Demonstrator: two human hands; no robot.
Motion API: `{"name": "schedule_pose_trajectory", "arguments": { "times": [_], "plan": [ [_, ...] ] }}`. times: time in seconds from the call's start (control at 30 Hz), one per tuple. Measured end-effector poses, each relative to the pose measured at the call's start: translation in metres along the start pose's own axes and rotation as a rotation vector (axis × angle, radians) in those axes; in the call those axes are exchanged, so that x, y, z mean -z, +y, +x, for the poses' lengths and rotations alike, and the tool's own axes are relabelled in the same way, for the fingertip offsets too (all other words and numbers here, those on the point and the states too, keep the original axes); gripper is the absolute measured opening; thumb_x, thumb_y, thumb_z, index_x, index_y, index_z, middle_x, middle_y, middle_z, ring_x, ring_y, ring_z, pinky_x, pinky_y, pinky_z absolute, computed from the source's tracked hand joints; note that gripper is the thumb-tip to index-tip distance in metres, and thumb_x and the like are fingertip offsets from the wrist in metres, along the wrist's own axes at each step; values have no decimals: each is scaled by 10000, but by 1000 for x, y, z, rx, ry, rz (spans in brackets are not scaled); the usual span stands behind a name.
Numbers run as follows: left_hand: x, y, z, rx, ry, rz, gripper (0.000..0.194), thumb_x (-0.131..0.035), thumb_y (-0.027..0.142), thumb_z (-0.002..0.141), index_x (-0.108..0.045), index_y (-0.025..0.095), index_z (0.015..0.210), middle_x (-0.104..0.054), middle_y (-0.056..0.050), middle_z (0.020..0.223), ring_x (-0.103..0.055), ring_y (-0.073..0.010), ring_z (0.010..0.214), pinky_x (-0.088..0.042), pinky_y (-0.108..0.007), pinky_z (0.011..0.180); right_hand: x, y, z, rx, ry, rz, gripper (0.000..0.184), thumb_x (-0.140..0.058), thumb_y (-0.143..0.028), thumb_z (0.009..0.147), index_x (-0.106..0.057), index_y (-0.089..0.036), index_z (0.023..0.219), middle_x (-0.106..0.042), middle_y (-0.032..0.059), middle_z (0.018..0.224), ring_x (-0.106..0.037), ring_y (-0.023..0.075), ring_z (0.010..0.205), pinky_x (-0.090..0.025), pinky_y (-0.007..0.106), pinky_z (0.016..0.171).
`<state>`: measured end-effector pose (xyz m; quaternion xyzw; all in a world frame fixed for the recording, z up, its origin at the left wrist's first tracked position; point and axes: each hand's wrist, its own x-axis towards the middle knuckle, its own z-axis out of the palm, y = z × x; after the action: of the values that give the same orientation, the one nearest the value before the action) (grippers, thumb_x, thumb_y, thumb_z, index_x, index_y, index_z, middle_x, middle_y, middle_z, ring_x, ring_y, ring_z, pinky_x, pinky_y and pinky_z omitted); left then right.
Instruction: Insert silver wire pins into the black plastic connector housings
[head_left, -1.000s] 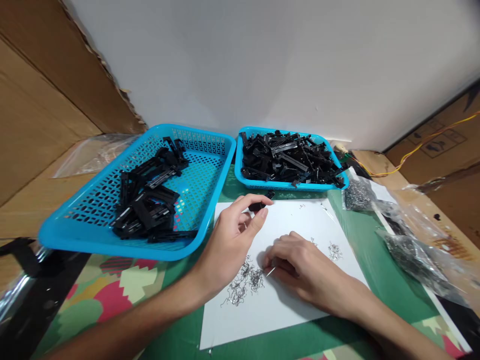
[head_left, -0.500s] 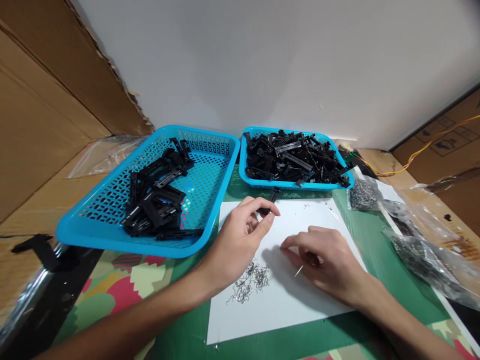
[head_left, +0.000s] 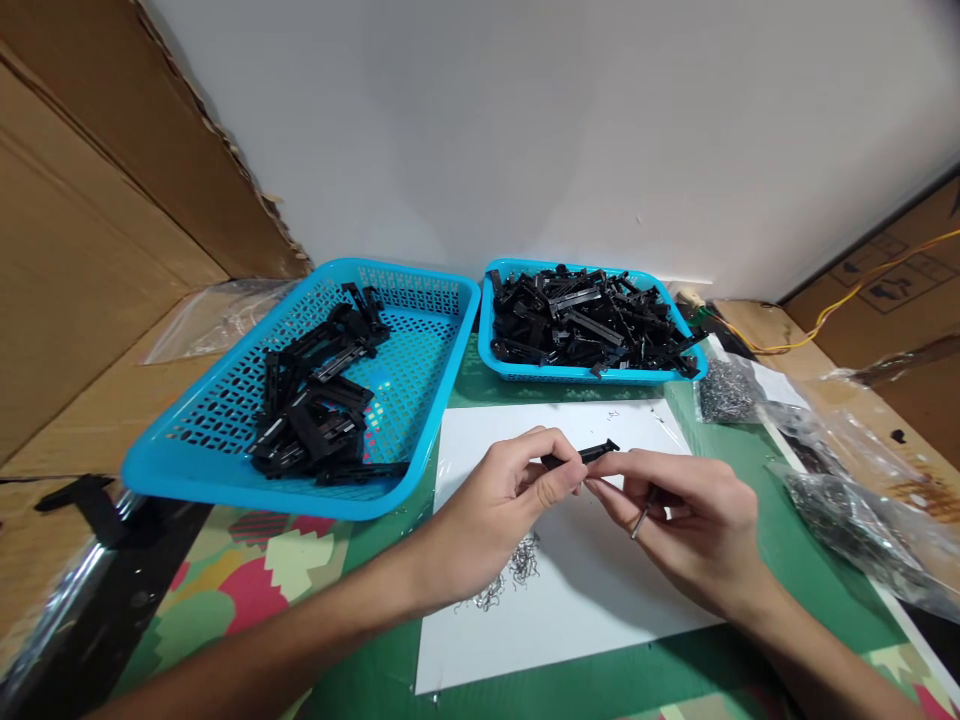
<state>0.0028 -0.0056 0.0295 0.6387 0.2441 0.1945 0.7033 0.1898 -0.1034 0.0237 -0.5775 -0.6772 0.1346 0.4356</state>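
Note:
Above the white sheet [head_left: 480, 655], my left hand [head_left: 517, 490] pinches a slim black plastic part [head_left: 602, 450] between thumb and fingers. My right hand [head_left: 686, 510] meets it from the right, its thumb and forefinger closed at the part; whether a small piece sits between those fingertips is hidden. A thin metal rod [head_left: 640, 522] is tucked in the curled fingers of that same hand and sticks out below. On the sheet, partly behind my left wrist, lies a heap of small bent wire pieces [head_left: 523, 560].
At the left stands a blue basket [head_left: 450, 400] with some black parts [head_left: 315, 420]. A second blue basket [head_left: 491, 360], heaped with similar parts, is at the back against the wall. Clear bags of small metal pieces [head_left: 847, 510] lie at the right. Yellow wires [head_left: 825, 312] run behind them.
My right hand has moved up and right from over the sheet to the black part. My left hand has shifted right and slightly down, bringing the part with it.

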Motion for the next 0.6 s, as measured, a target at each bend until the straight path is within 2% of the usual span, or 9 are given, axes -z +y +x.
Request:
{"name": "schedule_pose_trajectory", "arguments": {
  "times": [0.17, 0.3, 0.5, 0.6],
  "plan": [
    [-2, -3, -1, 66, 30, -97, 265, -612, 431, 1048, -614, 191, 935, -382, 75, 674, -280, -90, 571, -241, -233, 543, -8, -7, -2, 101, 97, -93, 221, -688, -159, 947, -784, -253, 1122, -585, -54, 553, -477, 106, 433, -412, 243, 445],
    [-3, -4, -2, 83, 12, -141, 247, -638, 409, 1036, -594, 192, 927, -325, 88, 641, -215, -77, 532, -171, -236, 502, -14, -10, -6, 47, 183, -75, 196, -731, -153, 923, -804, -249, 1077, -573, -60, 545, -448, 95, 419, -382, 238, 429],
    [-2, -3, -2, 53, 45, -98, 298, -647, 466, 1022, -607, 188, 923, -343, 75, 660, -282, -87, 565, -216, -231, 510, -13, -14, -1, -249, 151, 180, 94, -751, -247, 917, -841, -225, 934, -484, -68, 498, -384, 85, 429, -320, 223, 415],
    [-2, -3, -2, 25, 83, -23, 280, -647, 453, 1024, -618, 191, 932, -412, 57, 714, -355, -97, 613, -256, -235, 538, -14, -14, 5, -412, 129, 347, 139, -791, -330, 887, -839, -205, 851, -428, -74, 479, -340, 79, 444, -283, 216, 419]
  ]
}}
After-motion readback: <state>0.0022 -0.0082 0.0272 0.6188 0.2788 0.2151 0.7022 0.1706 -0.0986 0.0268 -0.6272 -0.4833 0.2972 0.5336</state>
